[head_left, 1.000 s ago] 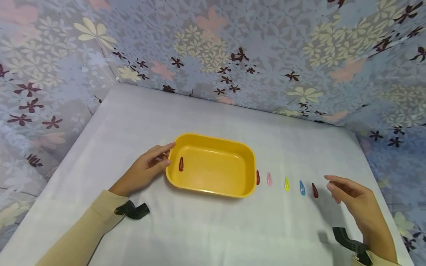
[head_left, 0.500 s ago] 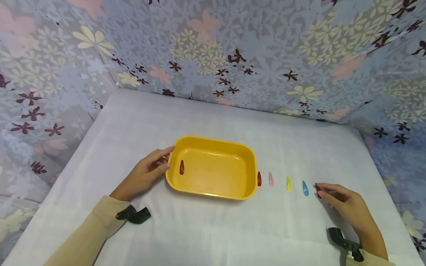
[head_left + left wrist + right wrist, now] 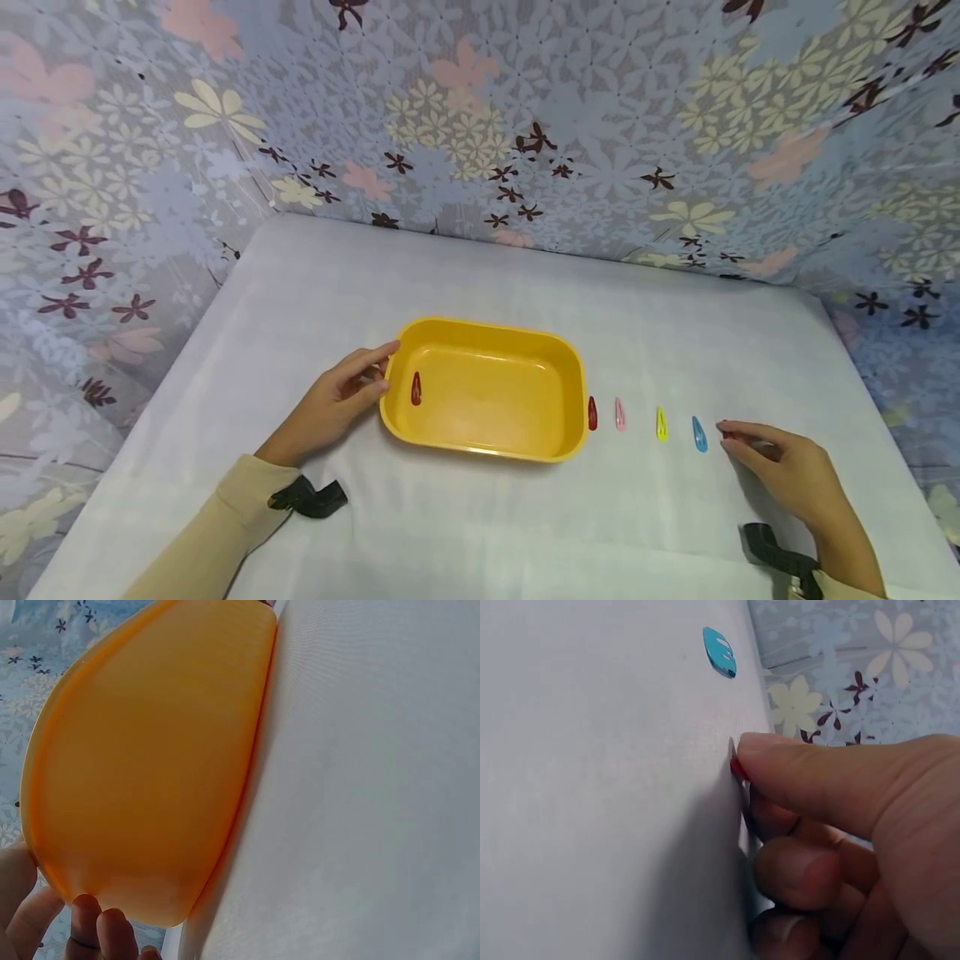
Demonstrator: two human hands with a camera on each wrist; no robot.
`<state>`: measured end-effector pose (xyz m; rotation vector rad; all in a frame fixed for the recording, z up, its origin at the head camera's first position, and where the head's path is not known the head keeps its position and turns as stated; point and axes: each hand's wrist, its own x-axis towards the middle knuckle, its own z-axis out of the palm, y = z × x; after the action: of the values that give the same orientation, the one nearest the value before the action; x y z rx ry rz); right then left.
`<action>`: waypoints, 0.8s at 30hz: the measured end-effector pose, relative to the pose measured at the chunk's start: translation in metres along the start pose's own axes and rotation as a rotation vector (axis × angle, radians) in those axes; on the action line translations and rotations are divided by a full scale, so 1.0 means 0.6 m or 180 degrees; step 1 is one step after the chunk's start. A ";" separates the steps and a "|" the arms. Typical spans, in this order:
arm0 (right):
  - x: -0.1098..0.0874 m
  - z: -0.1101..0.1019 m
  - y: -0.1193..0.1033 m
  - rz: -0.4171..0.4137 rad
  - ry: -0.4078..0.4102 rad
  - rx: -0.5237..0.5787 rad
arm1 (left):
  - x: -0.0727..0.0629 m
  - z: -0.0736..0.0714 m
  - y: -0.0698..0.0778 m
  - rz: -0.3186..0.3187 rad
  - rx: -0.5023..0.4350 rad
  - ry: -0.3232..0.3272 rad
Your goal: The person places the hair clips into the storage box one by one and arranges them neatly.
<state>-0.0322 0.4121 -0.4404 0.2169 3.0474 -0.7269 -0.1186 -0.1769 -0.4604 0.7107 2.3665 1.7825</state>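
A yellow plastic tray (image 3: 487,452) lies on the white-covered table, with a dark red snap hair clip (image 3: 416,388) inside near its left end. My left hand (image 3: 326,408) rests against the tray's left end, index fingertip and thumb at the rim; in the left wrist view, its fingers (image 3: 86,919) touch the outer wall. On the far right, my right hand (image 3: 787,467) pinches a red hair clip (image 3: 739,769) between thumb and fingers, close over the cloth. Most of that clip is hidden by the fingers. Just left of this hand lies a blue hair clip (image 3: 699,434).
Between tray and right hand, a row of hair clips runs across the cloth: dark red (image 3: 592,413) beside the tray's right wall, then pink (image 3: 620,414) and yellow (image 3: 661,424). Floral fabric (image 3: 480,125) hangs behind the table and along its sides.
My right hand has come down and left onto the rightmost red hair clip and now pinches it. The left hand stays at the tray's end. The head view has shifted slightly.
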 end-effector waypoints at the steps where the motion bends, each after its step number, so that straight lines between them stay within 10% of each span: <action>1: 0.000 0.000 0.002 0.0046 -0.0038 0.0031 | 0.000 0.000 0.000 0.0000 0.0009 0.0005; 15: -0.005 -0.001 0.001 0.0728 0.0035 0.0967 | -0.004 0.003 0.000 -0.0016 -0.0030 0.0019; 24: -0.001 -0.030 -0.071 0.0377 0.0021 0.2392 | 0.001 -0.001 0.006 -0.0150 0.0106 0.0050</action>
<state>-0.0368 0.3823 -0.4051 0.3843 2.5753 -1.8090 -0.1182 -0.1765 -0.4569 0.6414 2.4076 1.7405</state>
